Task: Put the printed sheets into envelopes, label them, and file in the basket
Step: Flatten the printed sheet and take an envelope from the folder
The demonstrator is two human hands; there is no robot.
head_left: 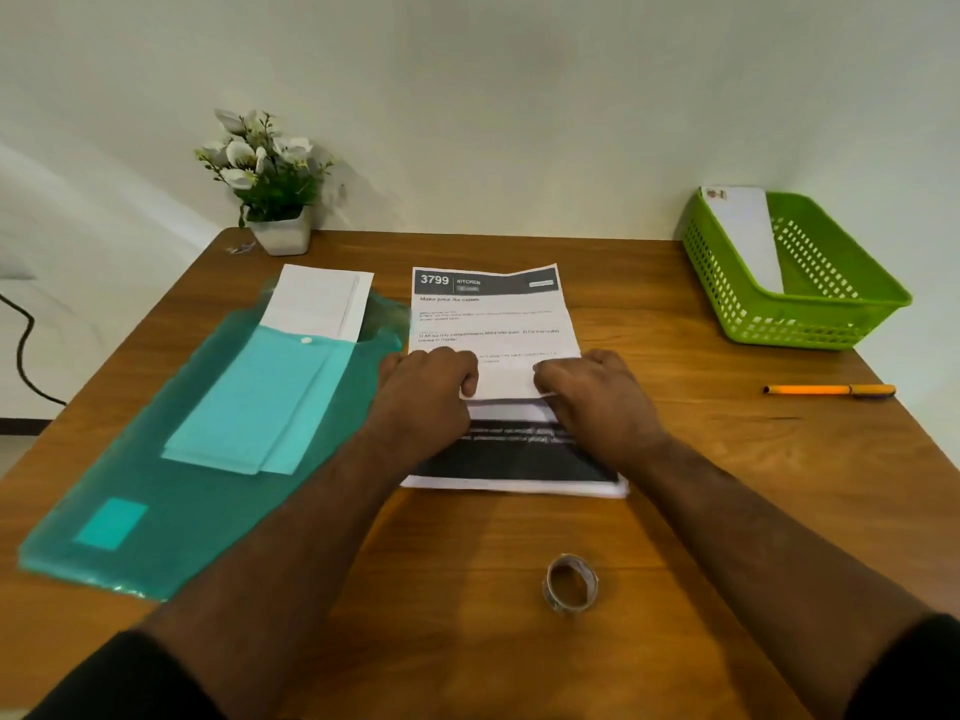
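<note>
The printed sheet [493, 324] is being folded on the table [701, 459]; its near edge is pinched between the curled fingers of the left hand [426, 379] and right hand [584, 387]. A paper stack [519, 459] sits under the wrists, envelopes [317, 301] left of the fingers, the green basket [810, 314] far right.
</note>
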